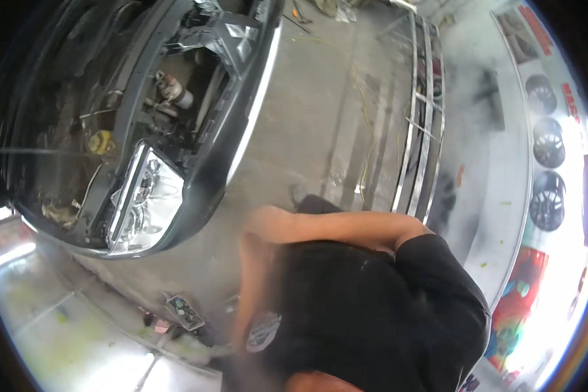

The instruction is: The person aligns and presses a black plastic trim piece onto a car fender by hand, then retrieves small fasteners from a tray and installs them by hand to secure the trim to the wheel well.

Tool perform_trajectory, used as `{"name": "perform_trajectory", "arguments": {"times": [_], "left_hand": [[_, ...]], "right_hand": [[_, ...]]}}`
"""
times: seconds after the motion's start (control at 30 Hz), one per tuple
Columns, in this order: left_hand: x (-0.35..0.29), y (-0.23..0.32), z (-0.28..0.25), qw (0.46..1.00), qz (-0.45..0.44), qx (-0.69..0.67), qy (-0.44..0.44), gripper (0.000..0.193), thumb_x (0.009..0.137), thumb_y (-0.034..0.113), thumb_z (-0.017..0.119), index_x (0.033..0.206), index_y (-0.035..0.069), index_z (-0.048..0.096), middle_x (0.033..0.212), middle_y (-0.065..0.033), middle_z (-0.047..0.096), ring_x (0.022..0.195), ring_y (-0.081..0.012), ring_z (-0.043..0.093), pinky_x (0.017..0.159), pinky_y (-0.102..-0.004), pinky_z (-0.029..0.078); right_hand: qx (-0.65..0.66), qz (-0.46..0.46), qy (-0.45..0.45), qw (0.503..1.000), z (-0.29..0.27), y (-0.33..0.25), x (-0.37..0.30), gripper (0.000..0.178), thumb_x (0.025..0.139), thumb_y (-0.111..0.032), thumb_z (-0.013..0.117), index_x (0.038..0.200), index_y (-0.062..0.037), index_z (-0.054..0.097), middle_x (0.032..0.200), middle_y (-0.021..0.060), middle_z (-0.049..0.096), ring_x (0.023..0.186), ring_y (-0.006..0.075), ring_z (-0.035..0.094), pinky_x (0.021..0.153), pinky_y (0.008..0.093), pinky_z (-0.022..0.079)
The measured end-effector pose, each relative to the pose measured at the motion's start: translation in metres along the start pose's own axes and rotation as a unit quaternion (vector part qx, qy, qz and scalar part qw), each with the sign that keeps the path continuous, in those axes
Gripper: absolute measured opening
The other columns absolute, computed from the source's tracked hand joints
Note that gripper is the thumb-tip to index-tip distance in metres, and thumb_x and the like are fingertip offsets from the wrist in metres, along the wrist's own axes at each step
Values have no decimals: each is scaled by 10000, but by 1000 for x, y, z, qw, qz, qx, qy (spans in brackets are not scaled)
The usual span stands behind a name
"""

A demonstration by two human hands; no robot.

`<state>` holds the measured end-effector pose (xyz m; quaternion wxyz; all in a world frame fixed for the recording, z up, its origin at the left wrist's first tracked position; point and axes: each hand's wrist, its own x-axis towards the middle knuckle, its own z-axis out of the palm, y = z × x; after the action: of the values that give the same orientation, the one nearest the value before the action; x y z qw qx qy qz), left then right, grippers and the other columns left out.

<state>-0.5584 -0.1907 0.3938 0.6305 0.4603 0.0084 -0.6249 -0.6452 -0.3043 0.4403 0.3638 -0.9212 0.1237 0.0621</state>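
Observation:
In front of my black shirt, my right hand and my left hand come together. Both are blurred, and their fingers cannot be made out. Whether anything lies between them is hidden. To the left stands the dark front end of a car, with its inner parts exposed. A clear headlight sits at the near corner, apart from my hands. Farther into the car are a yellow cap and a pale cylindrical part.
A long metal frame lies along the right side of the concrete floor. A thin yellow cable crosses the floor. A tray of small items is at lower left. Wheel pictures cover the right wall.

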Motion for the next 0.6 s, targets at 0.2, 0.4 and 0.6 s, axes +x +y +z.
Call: {"name": "perform_trajectory", "arguments": {"times": [0.2,0.4,0.6], "left_hand": [[95,-24,-17,980,-32,193,-31,285,998,229,462,1130,36,624,1157,-122,665,1101,-272,635,979,-425,501],[191,-14,123,976,-132,132,-110,252,1008,215,458,1061,48,638,1093,-112,676,1053,-257,644,948,-408,511],[320,-24,236,971,-71,197,-113,274,1029,207,421,1053,44,640,1062,-112,679,1023,-251,652,912,-403,529]], "right_hand": [[-15,41,128,991,-32,57,-22,144,822,-92,597,896,-17,695,933,178,702,889,338,692,755,420,559],[-95,115,166,975,-79,165,-44,165,809,-90,602,912,8,685,1002,198,663,922,323,673,771,387,558],[-82,107,176,975,-176,295,-53,180,746,-104,650,843,33,716,932,206,689,874,304,686,739,369,568]]}}
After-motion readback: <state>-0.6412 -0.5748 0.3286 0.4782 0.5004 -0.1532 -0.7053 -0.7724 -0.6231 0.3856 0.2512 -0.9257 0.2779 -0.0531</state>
